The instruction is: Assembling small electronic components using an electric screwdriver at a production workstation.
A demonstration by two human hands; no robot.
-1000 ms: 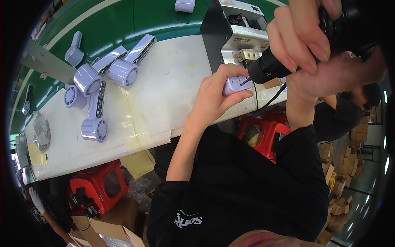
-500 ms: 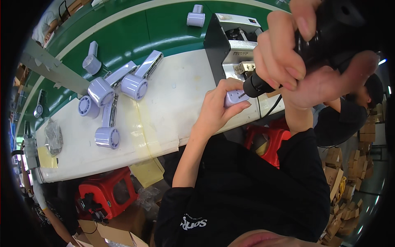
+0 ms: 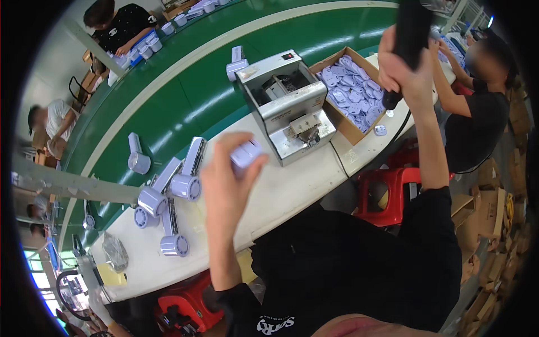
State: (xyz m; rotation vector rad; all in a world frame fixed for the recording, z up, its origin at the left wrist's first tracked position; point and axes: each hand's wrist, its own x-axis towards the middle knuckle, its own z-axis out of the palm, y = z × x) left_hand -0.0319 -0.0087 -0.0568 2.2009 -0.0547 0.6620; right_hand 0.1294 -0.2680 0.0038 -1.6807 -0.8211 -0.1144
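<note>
Above the white counter (image 3: 292,191), a small lilac part (image 3: 245,154) is clamped in the left hand's (image 3: 227,180) grip; a black electric screwdriver (image 3: 407,39) is clasped by the right hand (image 3: 404,70). Since earlier, both hands have been drawn apart, away from the grey screw feeder (image 3: 286,104).

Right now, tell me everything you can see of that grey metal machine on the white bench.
The grey metal machine is a boxy unit of brushed sheet metal with a dark side panel. Its top has a round opening showing dark parts inside, and a small red spot near the back edge. A low front ledge carries a small fitting. It stands upright on the white bench, beside the cardboard box. No hand touches it.
</note>
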